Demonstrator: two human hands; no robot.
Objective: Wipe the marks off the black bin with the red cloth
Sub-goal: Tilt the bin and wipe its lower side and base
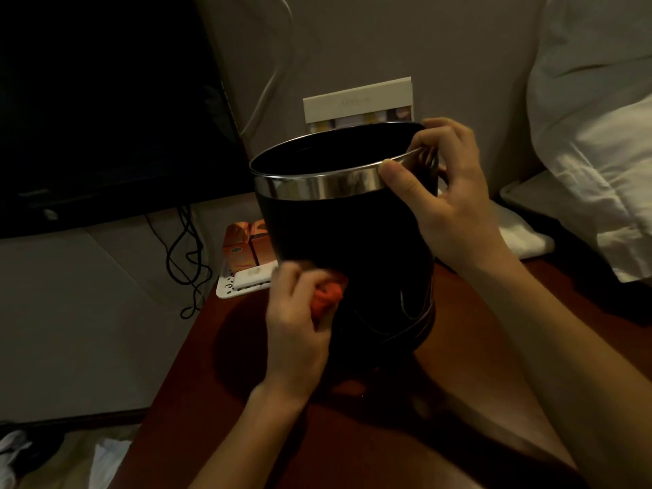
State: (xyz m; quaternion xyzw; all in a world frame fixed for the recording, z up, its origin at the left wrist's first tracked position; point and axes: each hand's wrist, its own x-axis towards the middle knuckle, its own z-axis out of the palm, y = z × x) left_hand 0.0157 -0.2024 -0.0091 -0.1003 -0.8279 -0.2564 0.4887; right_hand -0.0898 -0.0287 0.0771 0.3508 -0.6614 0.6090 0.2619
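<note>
The black bin (352, 241) with a shiny metal rim band stands tilted on the dark red table (218, 365), its mouth facing up and left. My right hand (441, 202) grips the rim at the right, thumb on the metal band and fingers inside. My left hand (296, 322) holds the bunched red cloth (326, 296) and presses it against the bin's lower left side; the hand is blurred. Thin pale marks (412, 312) show on the bin's lower right side.
Orange boxes (247, 248) and a white perforated tray (243, 284) lie behind the bin. A dark screen (106, 100) and black cables (183, 248) are at the left. A card (356, 100) leans on the wall. White bedding (592, 135) is at the right.
</note>
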